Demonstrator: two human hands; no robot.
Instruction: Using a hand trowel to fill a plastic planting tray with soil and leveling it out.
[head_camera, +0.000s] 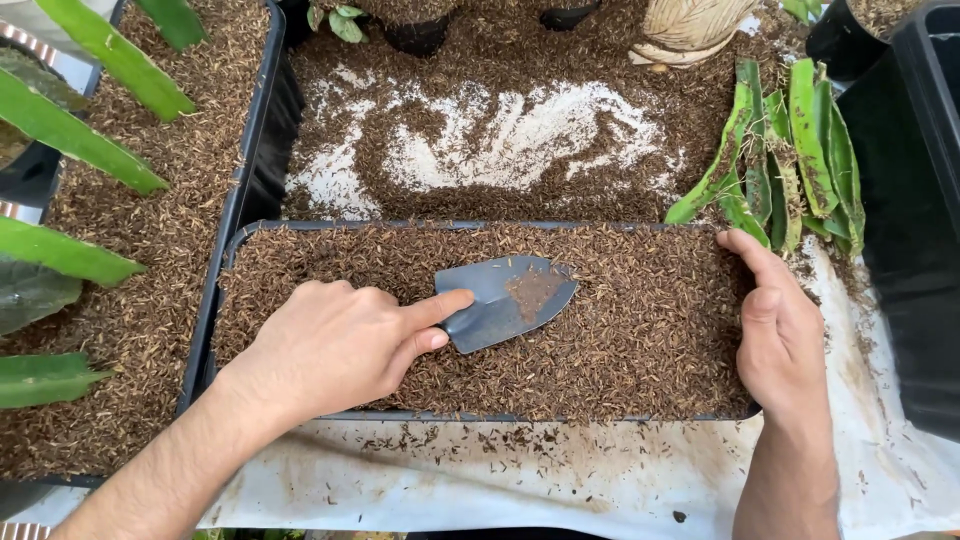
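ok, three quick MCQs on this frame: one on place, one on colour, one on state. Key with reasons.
1. Where does the trowel blade lie?
A. on the white sheet
B. on the husks in the front tray
C. among the green cuttings

2. What colour is the blade?
A. grey
B. red
C. yellow

3. What is the right hand doing?
A. holding a pot
B. scooping husks
C. gripping the tray's right end

Key: 1 B, the blade rests on the brown filling inside the tray. 2 A, it is dull grey metal with some husks on it. 3 C, its thumb hooks over the rim while the left hand holds the trowel.
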